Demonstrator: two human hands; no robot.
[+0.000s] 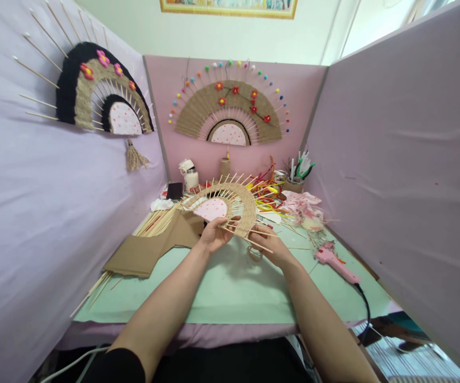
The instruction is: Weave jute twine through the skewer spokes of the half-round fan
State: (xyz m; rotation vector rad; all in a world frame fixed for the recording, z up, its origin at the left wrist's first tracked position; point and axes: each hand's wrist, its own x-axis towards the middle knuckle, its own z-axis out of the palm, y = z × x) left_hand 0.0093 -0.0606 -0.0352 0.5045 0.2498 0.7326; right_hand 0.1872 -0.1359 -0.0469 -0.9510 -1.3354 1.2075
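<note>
A half-round woven fan (248, 205) of tan twine on thin wooden sticks is held above the table, tilted. Its inner half-disc is pink-white with small red spots. My left hand (217, 234) grips it near the inner disc, by the lower sticks. My right hand (270, 243) is closed around the lower right edge, where bare sticks poke out past the weave. A small loop of twine (255, 254) hangs below the fan, beside my right hand. Parts of the fingers of both hands are hidden behind the fan and sticks.
Brown cardboard (134, 255) lies at left over a bundle of wooden sticks (152, 223). A pink glue gun (337, 264) with a black cord rests at right. Behind are a white bottle (190, 176), coloured pipe cleaners (268, 194) and a tool pot (294, 185). Finished fans (198, 114) hang on the partitions.
</note>
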